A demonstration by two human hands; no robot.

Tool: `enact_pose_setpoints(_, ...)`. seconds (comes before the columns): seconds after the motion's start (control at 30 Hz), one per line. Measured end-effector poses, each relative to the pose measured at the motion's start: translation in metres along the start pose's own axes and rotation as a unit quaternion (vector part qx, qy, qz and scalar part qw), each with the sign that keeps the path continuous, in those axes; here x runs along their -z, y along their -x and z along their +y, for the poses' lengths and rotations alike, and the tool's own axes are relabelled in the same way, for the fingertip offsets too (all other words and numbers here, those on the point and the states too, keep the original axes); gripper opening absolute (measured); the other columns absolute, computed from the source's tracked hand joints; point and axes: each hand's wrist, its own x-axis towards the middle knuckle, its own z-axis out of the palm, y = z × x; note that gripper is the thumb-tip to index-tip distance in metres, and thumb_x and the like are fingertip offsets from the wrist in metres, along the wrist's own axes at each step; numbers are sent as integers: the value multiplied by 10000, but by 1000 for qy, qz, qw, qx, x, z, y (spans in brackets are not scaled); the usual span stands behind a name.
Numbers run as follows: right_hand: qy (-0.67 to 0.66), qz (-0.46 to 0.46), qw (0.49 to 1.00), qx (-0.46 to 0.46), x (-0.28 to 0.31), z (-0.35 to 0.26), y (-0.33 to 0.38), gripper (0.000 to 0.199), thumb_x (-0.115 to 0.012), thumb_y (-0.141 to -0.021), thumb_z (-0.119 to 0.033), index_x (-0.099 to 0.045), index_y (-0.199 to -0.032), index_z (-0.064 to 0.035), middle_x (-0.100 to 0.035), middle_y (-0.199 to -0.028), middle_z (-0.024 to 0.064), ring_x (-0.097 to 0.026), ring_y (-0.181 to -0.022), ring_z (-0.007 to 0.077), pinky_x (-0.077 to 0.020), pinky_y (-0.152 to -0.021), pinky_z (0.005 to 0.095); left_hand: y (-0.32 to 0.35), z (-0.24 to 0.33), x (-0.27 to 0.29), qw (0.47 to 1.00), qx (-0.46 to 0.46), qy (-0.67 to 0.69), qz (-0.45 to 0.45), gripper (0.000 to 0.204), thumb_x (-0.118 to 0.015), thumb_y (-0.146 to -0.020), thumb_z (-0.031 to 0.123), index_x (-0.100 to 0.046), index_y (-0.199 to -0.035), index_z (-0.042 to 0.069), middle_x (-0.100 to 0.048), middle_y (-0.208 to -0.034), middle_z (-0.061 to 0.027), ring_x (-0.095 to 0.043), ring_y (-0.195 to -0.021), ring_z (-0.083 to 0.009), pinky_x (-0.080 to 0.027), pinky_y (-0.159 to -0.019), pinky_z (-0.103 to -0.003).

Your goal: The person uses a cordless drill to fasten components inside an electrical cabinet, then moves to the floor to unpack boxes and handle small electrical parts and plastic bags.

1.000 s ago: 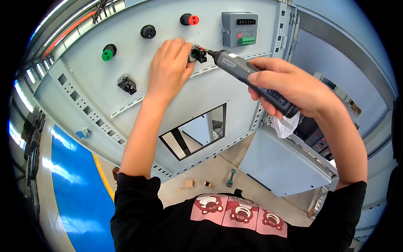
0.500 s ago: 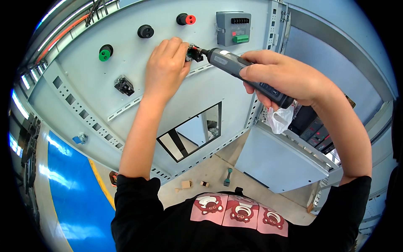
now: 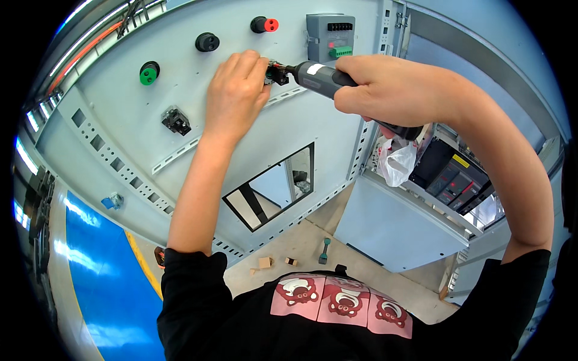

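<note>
Electric screwdriver (image 3: 328, 78): dark grey cylindrical body, matte, with a pale label; lies level against the upper middle of the panel, its tip at a small black fitting (image 3: 276, 73). Right hand (image 3: 385, 90): closed fully around the rear of the screwdriver. Left hand (image 3: 236, 96): fingers curled over the fitting, pinching it against the panel.

Nearer items: black shirt with pink cartoon print; concrete floor (image 3: 355, 277) with two small wooden blocks (image 3: 265, 262) and a green-handled tool (image 3: 324, 249); glossy blue floor strip (image 3: 102, 271).

Panel (image 3: 120, 120): pale grey painted sheet metal, smooth, with perforated rails and a rectangular cut-out (image 3: 271, 186). Mounted on it: green button (image 3: 148, 73), black knob (image 3: 207, 42), red button (image 3: 265, 24), black clip (image 3: 176, 120), grey boxy module (image 3: 330, 36). Right: crumpled clear plastic bag (image 3: 397, 161), black breaker (image 3: 448, 174).
</note>
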Motion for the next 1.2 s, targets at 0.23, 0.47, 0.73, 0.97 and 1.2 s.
enact_pose_setpoints(0.23,35,9,999,-7,2,-8,2,243,-491,-835,-221,-502,-858,21,-514,-638,79,-555,-499,167,-465,-487,340,-1,-1,-2,1000,-5,-6,6,371,-759,-628,23,-626,-974,37,-584,-991,-55,-587,-903,-250,-495,-773,-371)
enact_pose_setpoints(0.47,51,15,999,1,1,-10,1,242,-493,-833,-218,-491,-846,23,-512,-636,83,-566,-511,177,-466,-496,349,-3,1,-2,1000,-6,-11,-1,355,-780,-607,32,-592,-909,41,-556,-968,-59,-577,-916,-236,-493,-788,-366)
enact_pose_setpoints(0.73,50,19,999,-12,1,-15,5,247,-497,-830,-227,-497,-850,20,-514,-633,83,-572,-515,180,-467,-491,351,-4,3,0,1000,-6,-5,2,351,-767,-605,16,-591,-907,41,-557,-963,-61,-576,-903,-239,-491,-778,-365)
enact_pose_setpoints(0.97,44,19,999,-5,1,-14,5,237,-503,-823,-222,-498,-823,15,-518,-625,79,-572,-517,170,-464,-473,344,-4,4,0,1000,-3,-5,5,355,-757,-609,11,-597,-925,41,-558,-964,-57,-579,-894,-236,-490,-771,-363)
enact_pose_setpoints(1.2,31,16,999,-5,1,-15,4,240,-508,-830,-223,-493,-808,15,-519,-625,76,-560,-511,165,-462,-471,340,-4,3,0,1000,-5,-4,10,347,-754,-613,13,-600,-923,39,-562,-957,-57,-580,-886,-237,-492,-764,-360)
